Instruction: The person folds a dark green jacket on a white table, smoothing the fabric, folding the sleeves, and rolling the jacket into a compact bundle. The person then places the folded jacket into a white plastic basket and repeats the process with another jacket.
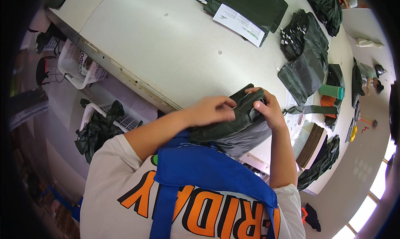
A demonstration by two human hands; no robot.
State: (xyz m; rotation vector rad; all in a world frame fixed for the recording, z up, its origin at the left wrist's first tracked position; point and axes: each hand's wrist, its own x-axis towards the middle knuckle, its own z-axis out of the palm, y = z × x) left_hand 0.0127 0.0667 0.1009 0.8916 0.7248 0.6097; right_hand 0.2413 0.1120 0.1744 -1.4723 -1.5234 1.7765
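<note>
A dark green garment of thin, slightly shiny fabric lies bunched across the near edge of the table and against my front. My right hand grips its upper folds, with the thumb on top and fingers behind. Slightly blurred, my left hand is at the left side of the folds, its fingers curled; whether they pinch the fabric cannot be told. Part of the garment's lining, greyish and glossy, hangs below my right hand.
Folded green garments with a printed card lie at the table's far side. More dark garments, a green cylinder and papers are on the right. White plastic baskets stand below left. Other people are at upper right.
</note>
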